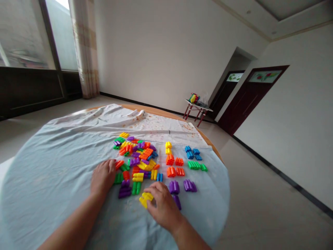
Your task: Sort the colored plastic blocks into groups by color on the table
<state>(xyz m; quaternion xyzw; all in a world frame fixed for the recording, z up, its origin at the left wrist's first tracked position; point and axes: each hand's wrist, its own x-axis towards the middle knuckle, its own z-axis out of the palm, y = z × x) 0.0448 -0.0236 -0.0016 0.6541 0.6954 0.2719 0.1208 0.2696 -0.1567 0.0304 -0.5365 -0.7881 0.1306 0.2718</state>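
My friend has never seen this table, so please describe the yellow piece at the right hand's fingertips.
On the round table with a pale blue cloth, find the mixed-colour pile. On its near side, the right hand is at a yellow piece. Among all yellow pieces, it lies lowest in the picture.
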